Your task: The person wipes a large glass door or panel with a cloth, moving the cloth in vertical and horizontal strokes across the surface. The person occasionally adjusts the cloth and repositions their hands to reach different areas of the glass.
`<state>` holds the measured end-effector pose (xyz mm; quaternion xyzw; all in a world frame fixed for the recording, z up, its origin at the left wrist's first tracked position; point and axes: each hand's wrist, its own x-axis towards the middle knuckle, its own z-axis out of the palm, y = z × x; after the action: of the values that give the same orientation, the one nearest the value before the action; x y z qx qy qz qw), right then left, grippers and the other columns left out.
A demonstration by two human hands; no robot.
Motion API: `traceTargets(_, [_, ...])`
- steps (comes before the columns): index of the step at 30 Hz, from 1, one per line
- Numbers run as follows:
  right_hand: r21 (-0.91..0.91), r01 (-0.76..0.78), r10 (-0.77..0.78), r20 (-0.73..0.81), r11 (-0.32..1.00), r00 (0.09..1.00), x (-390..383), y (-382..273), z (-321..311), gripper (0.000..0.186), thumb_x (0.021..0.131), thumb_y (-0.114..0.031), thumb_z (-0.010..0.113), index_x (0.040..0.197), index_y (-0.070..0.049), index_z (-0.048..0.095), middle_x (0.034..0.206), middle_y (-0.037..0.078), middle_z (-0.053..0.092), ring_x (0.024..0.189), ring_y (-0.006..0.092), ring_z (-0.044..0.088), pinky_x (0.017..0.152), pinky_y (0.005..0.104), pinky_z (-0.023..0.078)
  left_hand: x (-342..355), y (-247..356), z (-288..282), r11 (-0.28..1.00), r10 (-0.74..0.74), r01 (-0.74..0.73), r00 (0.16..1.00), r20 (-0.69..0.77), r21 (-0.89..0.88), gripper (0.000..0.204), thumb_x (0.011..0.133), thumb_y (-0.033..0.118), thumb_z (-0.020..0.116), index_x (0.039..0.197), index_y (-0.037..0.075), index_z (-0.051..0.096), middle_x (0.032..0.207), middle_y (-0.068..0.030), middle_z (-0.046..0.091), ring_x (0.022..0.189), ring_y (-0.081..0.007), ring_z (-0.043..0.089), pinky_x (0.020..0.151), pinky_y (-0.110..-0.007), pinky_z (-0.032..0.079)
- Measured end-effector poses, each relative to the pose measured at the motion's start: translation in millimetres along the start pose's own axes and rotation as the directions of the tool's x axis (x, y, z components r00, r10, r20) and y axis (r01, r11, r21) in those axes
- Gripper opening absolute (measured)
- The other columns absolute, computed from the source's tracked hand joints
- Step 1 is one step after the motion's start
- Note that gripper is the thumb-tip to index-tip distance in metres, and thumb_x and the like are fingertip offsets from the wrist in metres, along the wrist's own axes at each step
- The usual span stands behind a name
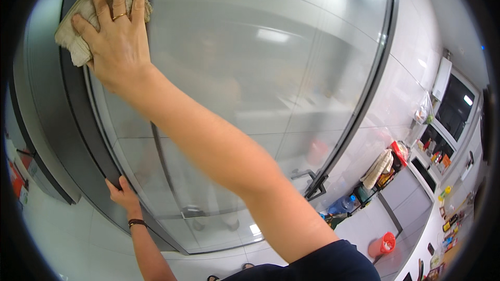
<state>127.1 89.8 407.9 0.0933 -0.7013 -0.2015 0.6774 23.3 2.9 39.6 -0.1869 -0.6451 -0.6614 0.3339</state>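
Head view showed a tall glass door (250, 99) filling most of the scene, its pane carrying blurred reflections. Along its left side ran a dark frame (88, 119). Well apart at lower right, a red bin (374, 248) stood on the floor. A beige cloth (75, 47) lay at the door's upper left, bunched across the frame and onto the edge of the pane. On it, the right hand (121, 41) was spread flat, fingers parted. Lower down, the left hand (125, 198) touched the frame, thumb and one finger apart; whether it gripped the edge could not be determined. A dark bracelet (137, 222) circled the left wrist. One right finger bore a gold-coloured ring (119, 16).
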Motion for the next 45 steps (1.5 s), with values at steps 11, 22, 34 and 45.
traceTargets(11, [-0.524, -0.037, 0.152, 0.18, 0.851, 0.972, -36.8, 173.5, -177.6, 0.065, 0.091, -0.015, 0.05, 0.149, -0.026, 0.021, 0.157, 0.01, 0.006, 0.144, 0.0304, -0.001, 0.114, 0.054, -0.003, 3.3, -8.5, -3.2, 0.992, -0.025, 0.032, 0.998, -0.062, 0.125, 0.073, 0.094, 0.043, 0.054, 0.131, -0.018, 0.036, 0.107, -0.024, 0.062, 0.096, -0.0267, 0.061, 0.083, -0.033, 0.048])
traceTargets(22, [-0.727, -0.162, 0.285, 0.048, 0.667, 0.957, 74.1, 385.5, -310.3, 0.049, 0.099, -0.04, 0.024, 0.147, -0.029, 0.026, 0.154, 0.008, 0.022, 0.141, 0.0367, 0.013, 0.108, 0.0644, 0.005, 7.3, -17.7, -9.2, 0.976, -0.055, 0.069, 0.996, -0.075, 0.205, 0.068, 0.097, 0.039, 0.05, 0.134, -0.015, 0.034, 0.128, -0.0259, 0.051, 0.117, -0.0302, 0.052, 0.099, -0.034, 0.039])
traceTargets(34, [-0.395, -0.096, 0.078, -0.06, 0.914, 0.995, -65.0, 401.8, -348.4, 0.047, 0.086, -0.033, 0.06, 0.131, -0.023, 0.054, 0.145, 0.018, 0.036, 0.136, 0.0405, 0.028, 0.11, 0.0536, 0.019, 8.1, -28.3, -10.2, 0.976, -0.118, 0.134, 0.988, -0.103, 0.17, 0.071, 0.096, 0.044, 0.047, 0.134, -0.014, 0.035, 0.138, -0.0271, 0.042, 0.128, -0.0355, 0.041, 0.108, -0.037, 0.03])
traceTargets(45, [0.392, -0.851, 0.934, -0.222, 0.348, 0.28, -333.8, 174.4, -406.3, 0.038, 0.096, -0.031, 0.044, 0.125, -0.007, 0.054, 0.131, 0.013, 0.049, 0.121, 0.0299, 0.046, 0.103, 0.0446, 0.036, 6.5, -17.1, -11.1, 0.972, -0.115, 0.131, 0.989, -0.093, 0.196, 0.072, 0.096, 0.046, 0.047, 0.135, -0.013, 0.034, 0.139, -0.0264, 0.041, 0.129, -0.0353, 0.04, 0.108, -0.036, 0.029])
